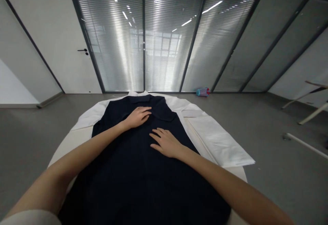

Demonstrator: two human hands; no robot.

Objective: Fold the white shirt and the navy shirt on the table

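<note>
Head camera view: a person's two bare arms reach out over a dark navy shirt [133,170] spread front-up along a white table [63,148]. The left hand [138,116] lies flat and released, palm down, on the cloth just below the collar; it grips nothing. The right hand [165,143] rests the same way nearer the person, fingers spread on the chest of the shirt, apart from the left hand.

The navy shirt lies on top of a white garment [88,117], whose collar and shoulders show beyond its edges at the far end of the table. A folded white cloth [220,143] sits just beside it on the right, reaching the table's edge.

By the look of it the work is at an early stage: the shirt is laid out and largely smooth, with no fold visible in the body. Whether the sleeves are tucked under cannot be told.

On the grey floor beyond stands a small bottle [203,91] against a glass wall with closed blinds [166,47]; a white door [66,47] is at left.
</note>
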